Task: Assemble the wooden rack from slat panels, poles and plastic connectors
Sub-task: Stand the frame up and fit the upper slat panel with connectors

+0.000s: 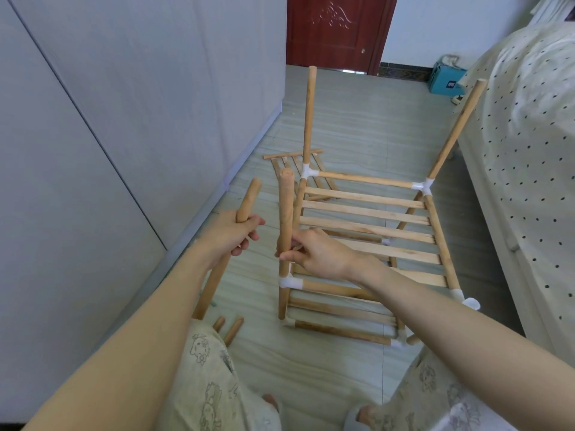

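Head view shows the left hand (236,231) with fingers wrapped round a loose pole (228,253), tilted toward 1 o'clock. Right hand (317,253) pinches an upright pole (285,213) that sits in a white connector (291,283) on the rack (367,231) (half built), on the floor at 3 o'clock of the left hand. Two spare poles (230,328) lie near the knee.
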Motion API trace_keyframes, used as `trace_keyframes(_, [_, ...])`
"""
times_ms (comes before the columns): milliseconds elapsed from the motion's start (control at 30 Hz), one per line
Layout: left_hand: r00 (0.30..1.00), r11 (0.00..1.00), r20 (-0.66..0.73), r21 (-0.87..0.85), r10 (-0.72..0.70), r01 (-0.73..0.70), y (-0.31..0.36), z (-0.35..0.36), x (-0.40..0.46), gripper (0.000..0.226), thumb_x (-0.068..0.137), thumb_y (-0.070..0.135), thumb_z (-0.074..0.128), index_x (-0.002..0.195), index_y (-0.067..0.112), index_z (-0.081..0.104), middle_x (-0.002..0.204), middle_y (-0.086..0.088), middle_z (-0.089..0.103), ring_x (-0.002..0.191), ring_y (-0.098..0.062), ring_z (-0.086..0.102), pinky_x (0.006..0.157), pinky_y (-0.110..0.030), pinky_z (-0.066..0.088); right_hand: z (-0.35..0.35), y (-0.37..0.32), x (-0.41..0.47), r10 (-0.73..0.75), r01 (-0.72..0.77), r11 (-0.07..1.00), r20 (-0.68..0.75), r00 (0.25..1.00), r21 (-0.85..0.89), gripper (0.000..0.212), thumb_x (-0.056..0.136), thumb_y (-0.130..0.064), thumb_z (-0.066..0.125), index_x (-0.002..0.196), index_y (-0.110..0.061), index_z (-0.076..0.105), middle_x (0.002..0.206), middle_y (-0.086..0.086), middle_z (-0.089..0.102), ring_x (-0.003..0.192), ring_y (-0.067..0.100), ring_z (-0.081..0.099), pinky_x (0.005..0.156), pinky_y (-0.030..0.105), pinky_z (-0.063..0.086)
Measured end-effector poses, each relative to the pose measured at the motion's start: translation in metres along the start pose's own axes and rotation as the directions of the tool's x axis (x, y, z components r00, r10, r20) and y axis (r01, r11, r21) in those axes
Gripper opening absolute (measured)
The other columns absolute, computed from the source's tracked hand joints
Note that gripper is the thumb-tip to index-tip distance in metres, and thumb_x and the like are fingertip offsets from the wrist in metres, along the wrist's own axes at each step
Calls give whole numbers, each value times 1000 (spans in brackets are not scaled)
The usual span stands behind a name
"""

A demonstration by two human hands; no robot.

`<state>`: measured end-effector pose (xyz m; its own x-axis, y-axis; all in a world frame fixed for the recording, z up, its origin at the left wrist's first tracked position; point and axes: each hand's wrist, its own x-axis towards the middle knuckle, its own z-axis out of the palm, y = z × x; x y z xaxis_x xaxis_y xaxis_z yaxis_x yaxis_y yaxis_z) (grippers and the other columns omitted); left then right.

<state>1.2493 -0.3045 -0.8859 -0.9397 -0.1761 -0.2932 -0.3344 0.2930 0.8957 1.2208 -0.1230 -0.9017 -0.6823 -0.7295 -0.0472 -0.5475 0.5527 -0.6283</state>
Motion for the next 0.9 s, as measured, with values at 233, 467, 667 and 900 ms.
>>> trace_keyframes(233, [996, 993, 84, 113, -22, 13, -9, 10, 11, 22, 92, 7, 46, 105, 12, 64, 88, -5, 62, 52, -11, 43, 38, -17, 29, -7, 0, -13, 110, -109, 971, 6, 994, 212, 4, 91, -12, 58, 94, -15, 59, 103, 8, 68, 101, 18, 62, 94, 38, 48])
trace_keyframes(467, [985, 972, 131, 222, -111, 80, -29, 73, 31, 11, 77, 16, 57, 67, 10, 58, 54, -6, 55, 49, -19, 39, 38, -19, 28, 15, -13, -45, 243, -104, 831, -189, 951, 546, 10, 79, -2, 58, 84, 6, 60, 81, 23, 64, 74, 12, 59, 73, 27, 48])
trace_keyframes(667, [969, 924, 140, -301, -203, 237, -64, 119, 27, 28, 91, 14, 49, 64, 15, 54, 55, -2, 46, 53, -15, 42, 47, -25, 30, 56, -22, -42, 499, 27, 651, -455, 737, 759, 41, 90, -27, 59, 59, -3, 48, 53, 19, 47, 56, 27, 53, 58, 38, 46])
trace_keyframes(900, [928, 943, 316, -201, -195, 266, -79, 116, 34, 25, 90, 20, 52, 67, 15, 59, 47, 5, 51, 49, -8, 36, 36, -19, 26, 64, -9, -45, 497, 167, 593, -521, 694, 788, 51, 92, -12, 57, 43, -14, 41, 31, -9, 37, 30, 1, 40, 41, 13, 34])
